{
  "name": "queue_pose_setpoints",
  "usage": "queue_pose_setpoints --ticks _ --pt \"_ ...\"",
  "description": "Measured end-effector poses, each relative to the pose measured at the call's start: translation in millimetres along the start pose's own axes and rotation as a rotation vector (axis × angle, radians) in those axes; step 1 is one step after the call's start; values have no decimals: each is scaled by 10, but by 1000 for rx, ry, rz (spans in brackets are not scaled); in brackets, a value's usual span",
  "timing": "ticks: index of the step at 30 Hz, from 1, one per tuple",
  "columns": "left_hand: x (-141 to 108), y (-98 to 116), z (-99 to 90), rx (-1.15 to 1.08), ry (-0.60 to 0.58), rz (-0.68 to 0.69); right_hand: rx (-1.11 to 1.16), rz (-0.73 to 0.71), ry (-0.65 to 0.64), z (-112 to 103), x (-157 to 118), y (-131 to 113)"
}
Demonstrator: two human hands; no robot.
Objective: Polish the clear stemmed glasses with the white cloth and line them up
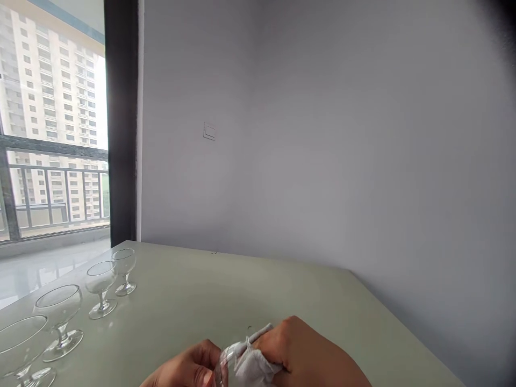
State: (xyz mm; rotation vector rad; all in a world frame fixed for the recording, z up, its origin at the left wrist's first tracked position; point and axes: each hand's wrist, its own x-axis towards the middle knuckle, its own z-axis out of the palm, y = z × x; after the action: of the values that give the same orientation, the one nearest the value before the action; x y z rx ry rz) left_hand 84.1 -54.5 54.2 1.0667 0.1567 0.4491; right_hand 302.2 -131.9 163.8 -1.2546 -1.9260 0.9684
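My left hand (191,366) is closed round a clear stemmed glass (230,352) at the bottom middle of the head view. The glass is tipped on its side, and much of it is hidden by my fingers, the cloth and the frame's lower edge. A white cloth (255,370) is bunched against the glass, with my right hand (296,349) closed on it. How far the cloth goes into the bowl of the glass, I cannot tell.
Several clear stemmed glasses (102,282) stand upright in a row along the left side of the pale green table (209,285). A grey wall (322,161) with a switch (209,131) rises behind it. Left of the dark frame (122,123) are a window and railing.
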Motion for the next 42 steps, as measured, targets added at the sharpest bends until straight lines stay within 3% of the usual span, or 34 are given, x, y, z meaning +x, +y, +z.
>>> queue_pose_setpoints --ticks 3,8,10,14,16,18,23,28,31,37,42 --pt "0 -45 -43 -124 -56 38 -155 -96 -98 -37 67 -177" --pt "29 -80 -139 -247 -63 210 -251 -96 168 -164 218 -43" --pt "57 -57 -158 -250 78 278 -343 -2 267 -187 286 129" --pt "97 47 -153 -250 540 285 -678 100 509 -85 482 447" --pt "101 91 -127 -238 682 270 -693 22 655 30 586 544" --pt "107 108 -86 -239 738 267 -563 -120 714 164 667 592" --pt "163 41 39 -269 676 329 -282 -449 694 528 741 591" --pt "208 -30 117 -320 638 239 -157 -517 554 903 743 581" --pt "228 -80 119 -319 640 224 -120 -517 499 1013 739 572" --pt "320 -270 71 -328 598 207 -8 -406 760 1057 731 566" --pt "312 -330 75 -266 548 229 4 -417 821 1107 712 570"
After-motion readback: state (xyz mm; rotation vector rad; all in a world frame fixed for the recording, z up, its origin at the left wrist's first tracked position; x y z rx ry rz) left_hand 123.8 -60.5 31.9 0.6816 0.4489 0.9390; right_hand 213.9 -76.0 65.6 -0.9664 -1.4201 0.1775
